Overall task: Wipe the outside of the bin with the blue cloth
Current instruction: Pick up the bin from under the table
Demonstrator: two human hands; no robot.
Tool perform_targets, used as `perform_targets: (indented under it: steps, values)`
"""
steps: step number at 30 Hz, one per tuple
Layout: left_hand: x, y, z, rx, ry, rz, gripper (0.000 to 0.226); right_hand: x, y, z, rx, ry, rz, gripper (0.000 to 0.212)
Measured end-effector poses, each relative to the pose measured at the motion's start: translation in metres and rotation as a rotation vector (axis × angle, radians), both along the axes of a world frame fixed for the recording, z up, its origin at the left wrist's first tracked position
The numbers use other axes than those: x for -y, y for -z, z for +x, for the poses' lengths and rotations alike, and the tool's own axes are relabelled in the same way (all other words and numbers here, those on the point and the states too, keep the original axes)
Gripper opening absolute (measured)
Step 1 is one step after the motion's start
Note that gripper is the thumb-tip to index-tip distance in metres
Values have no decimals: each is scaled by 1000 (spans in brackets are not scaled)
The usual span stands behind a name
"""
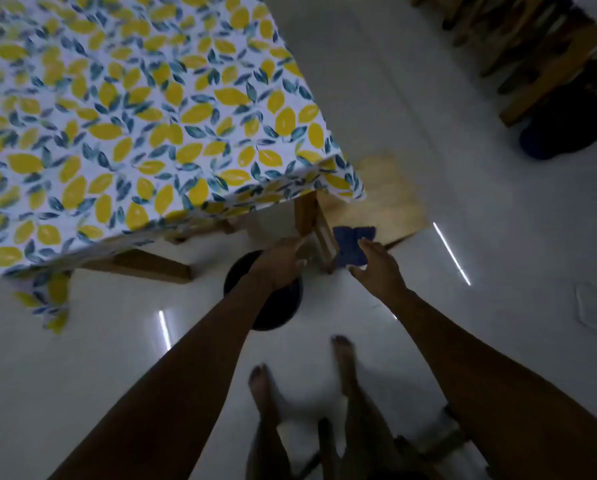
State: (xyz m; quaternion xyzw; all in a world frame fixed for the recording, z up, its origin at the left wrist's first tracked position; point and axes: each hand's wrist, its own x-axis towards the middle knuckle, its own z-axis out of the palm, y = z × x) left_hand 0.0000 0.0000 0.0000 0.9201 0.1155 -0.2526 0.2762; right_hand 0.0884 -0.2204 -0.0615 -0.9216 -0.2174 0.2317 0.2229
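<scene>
Above bin (273, 306) — hands (279, 261) open, empty.

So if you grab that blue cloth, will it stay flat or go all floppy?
Probably floppy. The blue cloth lies crumpled with wavy edges on the wooden board, so it should droop and fold when the right hand lifts it. It looks thin, so likely light. Soft fabric should not slip easily, though the picture is blurry.

Head cam, wide-angle, looks steeply down past table corner (324, 161) to floor (428, 133); one view only.
</scene>
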Motion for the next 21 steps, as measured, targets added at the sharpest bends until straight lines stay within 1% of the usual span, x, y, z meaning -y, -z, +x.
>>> perform_targets:
  steps: [2,4,9,12,16,18,21]
  values:
    - [6,28,12,-14,-47,-62,60,4,33,9,14,24,3,72]
    - [13,60,20,-15,-84,-63,59,7,63,13,-16,36,-57,75]
    - [30,137,41,-7,-119,-72,55,5,140,37,36,27,-137,85]
    - [34,184,38,-23,-159,-82,53,-1,178,50,149,13,-128,90]
    - [28,236,24,-7,-218,-50,52,-12,219,58,303,9,-108,79]
    - [22,259,17,-7,-209,-45,52,-12,239,54,385,25,-93,71]
    - [15,281,11,4,-193,-52,50,-15,256,45,515,44,14,56]
